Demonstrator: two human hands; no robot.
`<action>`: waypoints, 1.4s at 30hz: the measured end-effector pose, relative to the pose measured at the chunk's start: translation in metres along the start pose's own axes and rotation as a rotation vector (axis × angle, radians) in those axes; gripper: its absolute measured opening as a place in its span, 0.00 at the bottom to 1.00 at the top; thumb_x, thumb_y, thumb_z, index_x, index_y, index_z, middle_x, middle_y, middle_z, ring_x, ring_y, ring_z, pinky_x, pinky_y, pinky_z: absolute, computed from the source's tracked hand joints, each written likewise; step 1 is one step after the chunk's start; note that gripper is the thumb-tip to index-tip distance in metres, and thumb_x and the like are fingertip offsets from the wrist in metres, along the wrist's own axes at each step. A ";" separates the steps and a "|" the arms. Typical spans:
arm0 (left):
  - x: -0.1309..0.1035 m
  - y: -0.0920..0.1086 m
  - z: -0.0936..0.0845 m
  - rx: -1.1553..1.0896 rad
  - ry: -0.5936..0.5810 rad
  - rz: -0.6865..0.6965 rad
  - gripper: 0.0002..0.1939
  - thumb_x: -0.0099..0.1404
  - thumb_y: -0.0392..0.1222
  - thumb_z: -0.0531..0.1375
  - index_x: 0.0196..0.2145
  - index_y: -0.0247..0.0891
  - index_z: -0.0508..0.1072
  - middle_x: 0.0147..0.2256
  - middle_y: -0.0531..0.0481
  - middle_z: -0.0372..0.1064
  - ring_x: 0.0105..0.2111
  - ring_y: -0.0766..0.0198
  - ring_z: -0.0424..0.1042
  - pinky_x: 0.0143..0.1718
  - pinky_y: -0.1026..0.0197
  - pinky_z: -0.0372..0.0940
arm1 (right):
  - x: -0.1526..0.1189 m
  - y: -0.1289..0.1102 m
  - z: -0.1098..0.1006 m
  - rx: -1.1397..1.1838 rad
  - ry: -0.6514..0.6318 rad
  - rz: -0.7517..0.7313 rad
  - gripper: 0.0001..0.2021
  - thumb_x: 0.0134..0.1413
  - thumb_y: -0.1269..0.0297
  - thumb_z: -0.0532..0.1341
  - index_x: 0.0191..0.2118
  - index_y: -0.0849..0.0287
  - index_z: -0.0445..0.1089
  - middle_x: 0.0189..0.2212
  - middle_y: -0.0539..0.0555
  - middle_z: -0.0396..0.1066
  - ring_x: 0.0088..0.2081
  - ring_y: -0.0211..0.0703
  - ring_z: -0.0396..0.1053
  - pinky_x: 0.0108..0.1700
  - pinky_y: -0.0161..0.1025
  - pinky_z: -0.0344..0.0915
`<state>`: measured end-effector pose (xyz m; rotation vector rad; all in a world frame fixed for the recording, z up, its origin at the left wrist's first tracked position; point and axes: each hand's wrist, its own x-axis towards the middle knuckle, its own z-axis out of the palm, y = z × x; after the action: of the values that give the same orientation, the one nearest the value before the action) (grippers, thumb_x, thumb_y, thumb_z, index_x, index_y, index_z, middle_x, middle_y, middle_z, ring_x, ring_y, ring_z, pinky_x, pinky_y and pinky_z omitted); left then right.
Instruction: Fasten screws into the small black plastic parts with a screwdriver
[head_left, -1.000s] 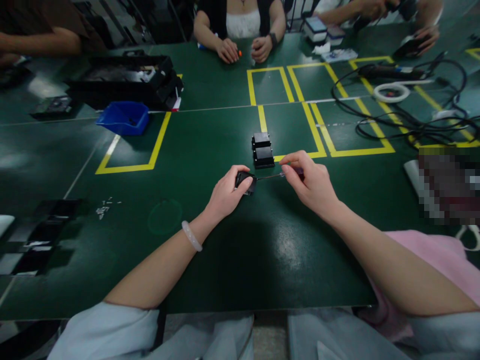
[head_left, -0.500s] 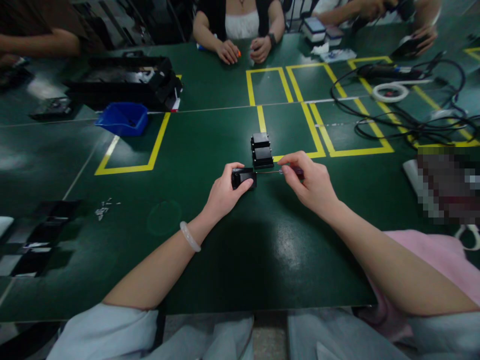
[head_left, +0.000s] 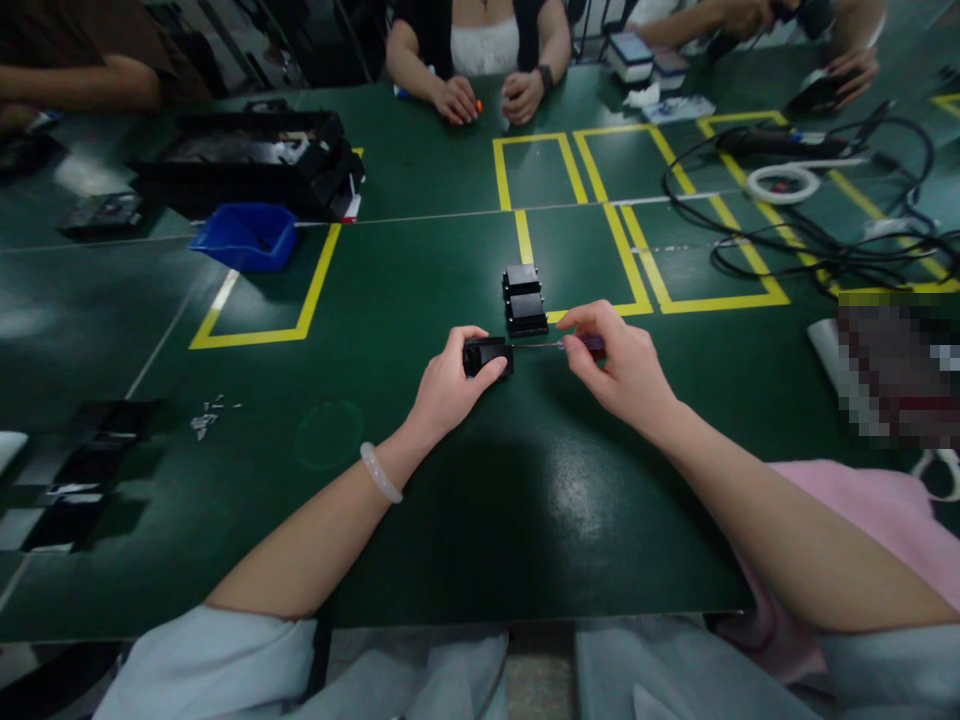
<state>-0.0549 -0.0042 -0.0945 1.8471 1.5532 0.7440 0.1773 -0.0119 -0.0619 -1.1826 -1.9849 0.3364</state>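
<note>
On the green bench [head_left: 480, 560], two black blocks [head_left: 526, 306] sat one behind the other just past the work, close to the screwdriver shaft and the nearest things in its way. Yellow tape outlines ran beyond them. Away to the left lay loose screws [head_left: 204, 418] and, farther out, flat dark pieces [head_left: 97, 455]; a blue bin [head_left: 255, 252] stood in front of the black trays [head_left: 240, 190]. On the right, black cable [head_left: 757, 245] lay in loops around a white ring [head_left: 753, 186], and a pink cloth [head_left: 847, 510] lay near the right forearm. Across from the wearer, a co-worker's hands rested at the far edge.

The left hand [head_left: 454, 380] had its fingers closed around a black housing [head_left: 491, 357], thumb on top, in front of the two blocks. The right hand's [head_left: 619, 355] thumb and fingers were pinched on the handle of a screwdriver [head_left: 561, 345]; its shaft pointed left, level, the tip at the housing's right end. Whether it sat in a screw could not be told.
</note>
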 end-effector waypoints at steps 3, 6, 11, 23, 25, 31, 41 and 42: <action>0.000 0.001 0.000 0.005 0.005 0.001 0.21 0.66 0.53 0.60 0.52 0.42 0.65 0.43 0.48 0.72 0.39 0.57 0.73 0.39 0.56 0.65 | -0.001 -0.001 0.000 -0.002 -0.005 -0.002 0.06 0.61 0.67 0.56 0.43 0.55 0.66 0.29 0.49 0.67 0.28 0.38 0.67 0.33 0.37 0.63; 0.000 0.002 0.000 0.006 -0.003 -0.010 0.21 0.66 0.53 0.60 0.52 0.42 0.64 0.44 0.48 0.72 0.40 0.57 0.73 0.39 0.56 0.65 | -0.001 -0.001 -0.001 0.014 -0.019 -0.016 0.07 0.59 0.68 0.57 0.43 0.56 0.66 0.31 0.50 0.69 0.30 0.39 0.68 0.34 0.38 0.64; 0.000 0.001 0.001 0.018 0.018 -0.010 0.21 0.65 0.52 0.60 0.52 0.42 0.65 0.44 0.48 0.73 0.41 0.56 0.74 0.41 0.55 0.65 | 0.000 0.000 0.000 0.005 -0.019 0.011 0.05 0.63 0.63 0.57 0.42 0.55 0.66 0.32 0.51 0.70 0.31 0.40 0.69 0.35 0.38 0.64; -0.001 0.001 0.001 0.020 0.018 0.000 0.21 0.65 0.53 0.60 0.51 0.42 0.64 0.42 0.49 0.72 0.38 0.58 0.73 0.38 0.57 0.64 | 0.001 0.001 0.000 0.007 0.005 -0.027 0.05 0.61 0.66 0.57 0.42 0.56 0.66 0.28 0.48 0.66 0.27 0.37 0.66 0.31 0.36 0.62; -0.001 0.001 0.001 0.017 0.018 0.002 0.21 0.65 0.53 0.61 0.51 0.42 0.64 0.42 0.49 0.72 0.38 0.59 0.73 0.38 0.57 0.64 | 0.001 0.000 -0.001 0.010 0.001 -0.032 0.05 0.61 0.66 0.57 0.42 0.56 0.66 0.28 0.48 0.66 0.27 0.37 0.66 0.32 0.36 0.62; -0.001 0.000 0.000 0.057 0.030 -0.011 0.23 0.63 0.55 0.62 0.50 0.42 0.66 0.42 0.49 0.73 0.39 0.57 0.74 0.39 0.56 0.65 | 0.001 0.000 -0.001 0.004 0.000 -0.017 0.04 0.61 0.66 0.57 0.41 0.56 0.66 0.29 0.49 0.67 0.29 0.38 0.67 0.33 0.37 0.63; 0.004 -0.005 0.001 -0.091 -0.039 -0.005 0.24 0.62 0.53 0.64 0.51 0.39 0.70 0.45 0.47 0.75 0.43 0.55 0.75 0.44 0.54 0.68 | 0.000 0.001 0.000 0.023 0.000 -0.061 0.03 0.60 0.67 0.57 0.40 0.56 0.65 0.30 0.50 0.68 0.29 0.38 0.67 0.33 0.36 0.63; 0.004 -0.005 0.001 -0.094 -0.039 -0.004 0.24 0.61 0.53 0.64 0.51 0.40 0.70 0.45 0.47 0.75 0.43 0.55 0.75 0.44 0.54 0.68 | 0.000 0.001 0.000 0.021 0.006 -0.056 0.02 0.60 0.66 0.57 0.39 0.56 0.65 0.30 0.49 0.68 0.29 0.38 0.67 0.32 0.37 0.62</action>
<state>-0.0570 0.0002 -0.0989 1.7792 1.4717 0.7614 0.1782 -0.0108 -0.0625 -1.1113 -2.0012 0.3238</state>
